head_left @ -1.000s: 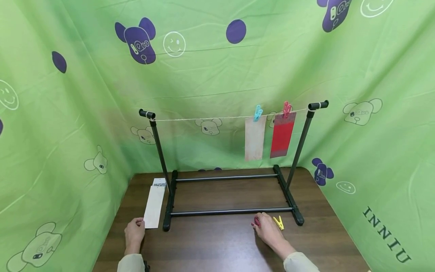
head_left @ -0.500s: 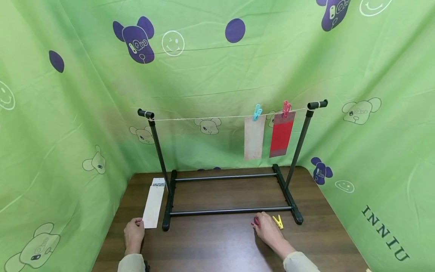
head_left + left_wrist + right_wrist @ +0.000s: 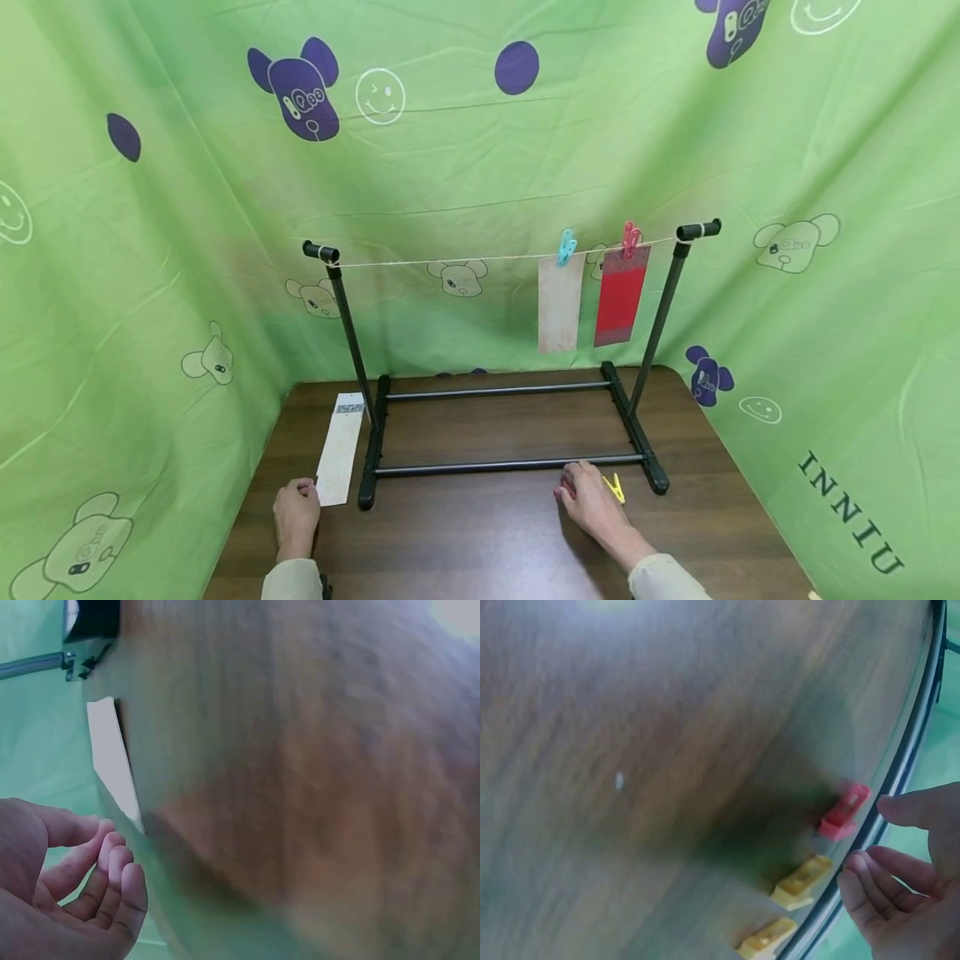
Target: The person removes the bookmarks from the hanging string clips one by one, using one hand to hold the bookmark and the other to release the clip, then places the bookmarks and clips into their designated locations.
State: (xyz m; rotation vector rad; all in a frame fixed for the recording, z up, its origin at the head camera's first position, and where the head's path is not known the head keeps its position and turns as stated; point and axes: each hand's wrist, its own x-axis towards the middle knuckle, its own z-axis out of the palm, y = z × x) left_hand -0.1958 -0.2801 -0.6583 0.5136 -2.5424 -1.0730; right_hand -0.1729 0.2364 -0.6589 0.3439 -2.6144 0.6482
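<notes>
My left hand [image 3: 296, 510] is at the near left corner of a long white card [image 3: 339, 462] on the table. Its thumb tip meets the index finger, and in the left wrist view the fingertips sit just off the corner of the white card [image 3: 114, 754], with nothing showing between them. My right hand [image 3: 592, 500] reaches low over the table by the rack's front bar. In the right wrist view, its thumb and fingers are apart next to a red clothespin [image 3: 845, 812] lying on the table. Two yellow clothespins [image 3: 801, 883] lie in a row with it; in the head view only one yellow clothespin [image 3: 617, 490] shows, partly hidden.
A black rack [image 3: 510, 464] stands across the table, a string [image 3: 435, 262] tied between its posts. From the string hang a white card [image 3: 559, 308] under a blue clothespin [image 3: 567, 247] and a red card [image 3: 622, 296] under a pink clothespin [image 3: 631, 238]. Green cloth surrounds the table.
The upper white card has slid slightly toward me, and more of the patterned band beyond it shows. My right hand has shifted a little forward, covering more of the red and yellow clothespins.
</notes>
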